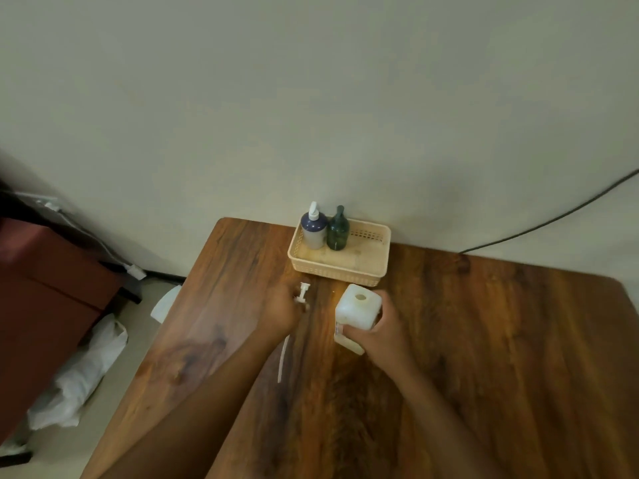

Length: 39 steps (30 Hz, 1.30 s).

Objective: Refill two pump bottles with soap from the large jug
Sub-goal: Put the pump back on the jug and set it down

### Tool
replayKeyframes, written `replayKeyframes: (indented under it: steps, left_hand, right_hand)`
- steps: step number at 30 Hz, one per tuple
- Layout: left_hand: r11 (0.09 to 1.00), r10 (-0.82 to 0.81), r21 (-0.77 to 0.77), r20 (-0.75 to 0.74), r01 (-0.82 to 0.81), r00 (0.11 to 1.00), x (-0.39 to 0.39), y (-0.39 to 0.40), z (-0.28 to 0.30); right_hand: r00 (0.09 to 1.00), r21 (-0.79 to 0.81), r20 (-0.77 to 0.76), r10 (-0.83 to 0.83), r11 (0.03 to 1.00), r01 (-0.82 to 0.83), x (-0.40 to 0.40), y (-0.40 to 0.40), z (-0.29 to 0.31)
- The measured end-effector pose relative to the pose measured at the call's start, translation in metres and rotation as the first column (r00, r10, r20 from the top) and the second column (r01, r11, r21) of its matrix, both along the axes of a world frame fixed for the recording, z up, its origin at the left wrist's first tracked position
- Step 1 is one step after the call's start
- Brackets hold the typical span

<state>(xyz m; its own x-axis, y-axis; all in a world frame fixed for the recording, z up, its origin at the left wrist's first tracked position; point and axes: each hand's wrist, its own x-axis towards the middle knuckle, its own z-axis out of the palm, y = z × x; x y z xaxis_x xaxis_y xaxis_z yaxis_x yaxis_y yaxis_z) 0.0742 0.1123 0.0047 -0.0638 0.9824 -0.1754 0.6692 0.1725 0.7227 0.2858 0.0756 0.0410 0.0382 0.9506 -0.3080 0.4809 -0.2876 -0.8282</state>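
A white square jug [357, 311] stands on the wooden table [484, 340] with its mouth open at the top. My right hand [378, 331] grips its near side. My left hand [281, 311] holds a white pump head [303, 293], whose long tube [283, 357] trails back toward me under the hand. Two pump bottles stand in a beige basket [340, 267] by the wall: a blue-and-white one [313, 229] on the left and a dark green one [337, 231] right beside it.
The table's left edge runs diagonally past my left arm. On the floor to the left lie white bags [86, 368] and a dark red cabinet [41, 299]. A black cable [553, 219] runs along the wall at right.
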Motion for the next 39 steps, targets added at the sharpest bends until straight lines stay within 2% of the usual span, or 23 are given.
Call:
replayKeyframes:
  steps: [10, 17, 21, 28, 33, 39]
  left_hand:
    - [0.956, -0.03, 0.292, 0.155, -0.017, 0.987, 0.065, 0.02, 0.173]
    - [0.862, -0.074, 0.507, 0.184, -0.031, 0.98, 0.094, 0.016, 0.304]
    - [0.802, -0.125, 0.596, 0.23, -0.039, 0.965, 0.112, 0.006, 0.361]
    - [0.734, -0.216, 0.678, 0.28, -0.033, 0.935, 0.139, -0.01, 0.411]
    - [0.717, -0.239, 0.696, 0.28, -0.025, 0.93, 0.15, -0.014, 0.422]
    - [0.711, -0.241, 0.702, 0.271, -0.02, 0.932, 0.158, -0.015, 0.422]
  right_hand:
    - [0.996, 0.197, -0.086, -0.034, 0.979, 0.051, 0.065, -0.008, 0.102]
    - [0.993, 0.342, -0.114, 0.004, 0.939, 0.036, 0.085, -0.026, 0.157]
    - [0.993, 0.378, -0.104, 0.049, 0.926, -0.007, 0.092, -0.034, 0.167]
    - [0.993, 0.409, -0.067, 0.097, 0.911, -0.062, 0.1, -0.042, 0.176]
    - [0.994, 0.423, -0.1, 0.05, 0.906, -0.003, 0.103, -0.041, 0.181]
    - [0.999, 0.432, -0.034, 0.039, 0.902, -0.02, 0.103, -0.039, 0.192]
